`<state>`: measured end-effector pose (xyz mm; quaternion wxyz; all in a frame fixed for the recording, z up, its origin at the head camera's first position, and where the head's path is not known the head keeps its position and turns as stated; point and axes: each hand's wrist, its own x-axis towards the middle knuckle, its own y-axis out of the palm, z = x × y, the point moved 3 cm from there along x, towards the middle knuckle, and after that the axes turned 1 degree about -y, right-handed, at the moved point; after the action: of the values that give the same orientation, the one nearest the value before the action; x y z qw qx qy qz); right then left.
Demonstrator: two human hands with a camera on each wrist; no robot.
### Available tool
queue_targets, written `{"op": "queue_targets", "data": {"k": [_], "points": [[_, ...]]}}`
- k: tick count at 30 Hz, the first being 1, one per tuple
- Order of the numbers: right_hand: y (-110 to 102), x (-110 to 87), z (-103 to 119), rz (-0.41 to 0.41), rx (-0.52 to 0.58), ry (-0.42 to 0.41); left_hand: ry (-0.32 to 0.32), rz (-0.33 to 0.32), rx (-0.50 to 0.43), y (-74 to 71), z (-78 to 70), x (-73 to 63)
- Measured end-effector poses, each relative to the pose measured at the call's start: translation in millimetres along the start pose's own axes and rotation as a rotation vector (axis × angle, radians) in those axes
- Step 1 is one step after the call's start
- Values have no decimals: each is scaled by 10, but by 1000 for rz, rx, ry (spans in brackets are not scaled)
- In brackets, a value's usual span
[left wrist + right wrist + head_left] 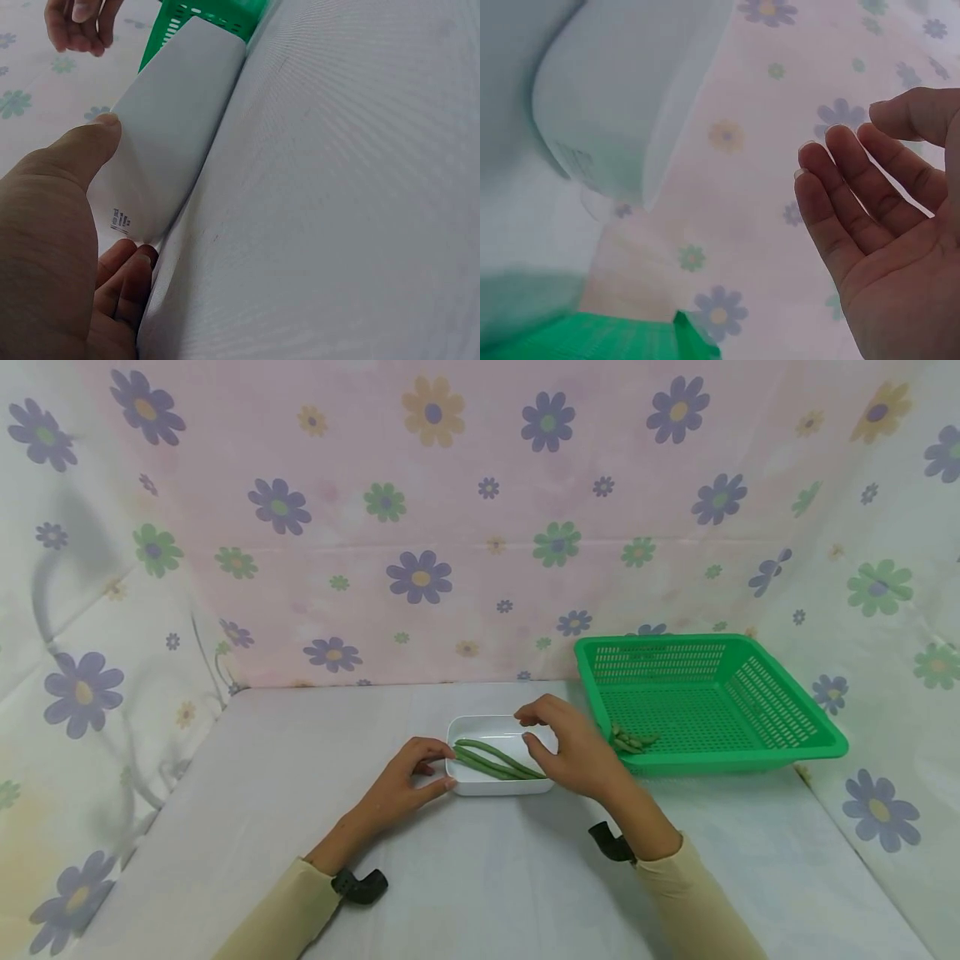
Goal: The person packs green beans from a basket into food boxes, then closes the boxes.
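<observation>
- Long green beans (487,767) lie lengthwise in a white dish (501,788) on the table; they look light, smooth and fairly stiff, likely to snap if bent hard, so best pinched mid-length.
- The left hand (401,781) grips the dish's left end between thumb and fingers.
- The right hand (573,752) hovers over the dish's right end, holding nothing, fingers gently curved, thumb apart.
- Right of the dish, a green basket (750,760) holds a small heap of shorter green pieces (632,741) (probably bean too) in its near-left corner.
</observation>
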<state>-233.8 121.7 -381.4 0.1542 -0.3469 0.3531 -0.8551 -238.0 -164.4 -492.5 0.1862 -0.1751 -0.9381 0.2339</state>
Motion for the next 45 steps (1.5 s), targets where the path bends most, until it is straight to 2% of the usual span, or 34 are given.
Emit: {"op": "queue_targets", "data": {"k": [7,12,23,27,34,38,45], "points": [[-250,-27,125,-79,-41,-47,-11,5,-7,6,26,-3],[-431,-43,131,-153,-57,-73,-6,6,-5,8,26,-5],[-768,-126,-136,-281,-37,-70,-1,-1,-6,10,37,-5],[-866,-182,-279,-293,-15,-26,6,-8,-7,8,44,-7],[-976,-286,-514,-246,-17,61,20,-11,-6,4,37,-5],[-1002,-358,-635,-169,-26,139,22,-6,0,6,50,2],[-1002,-466,-798,9,-27,330,20,-4,2,8,64,4]]}}
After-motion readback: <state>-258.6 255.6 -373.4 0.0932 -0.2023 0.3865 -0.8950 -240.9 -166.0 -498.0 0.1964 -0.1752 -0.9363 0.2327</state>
